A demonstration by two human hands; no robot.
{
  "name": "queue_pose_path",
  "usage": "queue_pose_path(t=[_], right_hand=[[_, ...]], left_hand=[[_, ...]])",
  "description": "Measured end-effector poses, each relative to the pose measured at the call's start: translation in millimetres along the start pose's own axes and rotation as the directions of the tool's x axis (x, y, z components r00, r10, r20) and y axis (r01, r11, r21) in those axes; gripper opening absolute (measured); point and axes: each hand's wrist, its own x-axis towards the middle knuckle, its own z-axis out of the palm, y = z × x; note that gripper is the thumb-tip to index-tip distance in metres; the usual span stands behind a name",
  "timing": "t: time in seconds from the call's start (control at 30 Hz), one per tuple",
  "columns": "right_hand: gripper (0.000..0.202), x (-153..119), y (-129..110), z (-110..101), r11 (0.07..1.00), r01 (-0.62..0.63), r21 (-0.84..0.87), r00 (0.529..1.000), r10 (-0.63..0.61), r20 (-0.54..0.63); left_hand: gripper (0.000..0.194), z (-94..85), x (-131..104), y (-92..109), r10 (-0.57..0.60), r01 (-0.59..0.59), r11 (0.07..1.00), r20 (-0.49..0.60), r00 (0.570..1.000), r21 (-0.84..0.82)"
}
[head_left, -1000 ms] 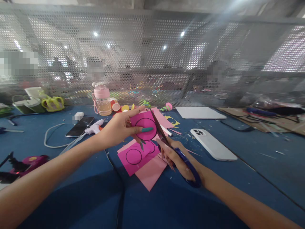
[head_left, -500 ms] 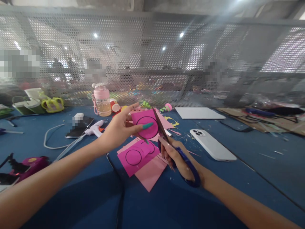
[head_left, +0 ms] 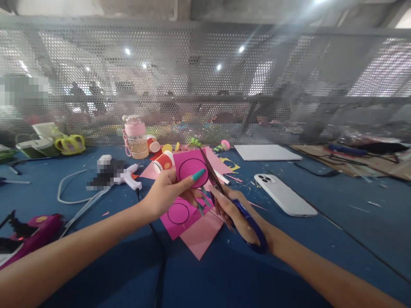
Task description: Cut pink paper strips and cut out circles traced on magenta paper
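Note:
My left hand (head_left: 173, 188) pinches a magenta paper piece (head_left: 186, 160) with a black circle drawn on it, thumb on top and fingers beneath. My right hand (head_left: 236, 209) is wrapped round the blue handles of a pair of scissors (head_left: 255, 229). Their dark blades point up and away along the right edge of the held piece, by the circle's outline. Below lies a magenta sheet (head_left: 173, 229) with another drawn circle, partly covered by my left fingers. Under that sheet is light pink paper (head_left: 201, 241).
A white phone (head_left: 285, 194) lies to the right, a white sheet (head_left: 266, 152) behind it. Left are a hot glue gun (head_left: 130, 176), a magenta power strip (head_left: 41, 231) and cables. A pink bottle (head_left: 135, 137) and red paper cups (head_left: 164, 161) stand further back, before a perforated metal screen (head_left: 205, 85).
My left fingers have come down from above the paper and curled beneath it, uncovering a red cup behind. The scissors stay at the piece's right edge. The view has shifted slightly.

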Motion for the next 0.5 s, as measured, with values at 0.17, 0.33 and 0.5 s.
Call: queue_pose_path(t=[0.17, 0.33, 0.5], right_hand=[[0.045, -3.0, -1.3, -0.4, 1.000, 0.000, -0.025, 1.000, 0.000, -0.002], [0.046, 0.1, -2.2, -1.5, 0.999, 0.014, -0.045, 1.000, -0.014, -0.012], [0.045, 3.0, -1.7, -3.2, 0.999, 0.007, -0.038, 1.000, -0.007, 0.006]], left_hand=[[0.021, 1.0, -1.7, 1.2, 0.019, -0.019, 1.000, 0.005, 1.000, 0.024], [0.021, 1.1, -2.3, 1.2, 0.026, -0.027, 0.999, 0.021, 0.999, 0.033], [0.021, -0.7, -1.2, 1.7, 0.041, -0.042, 0.999, 0.038, 0.998, 0.016]])
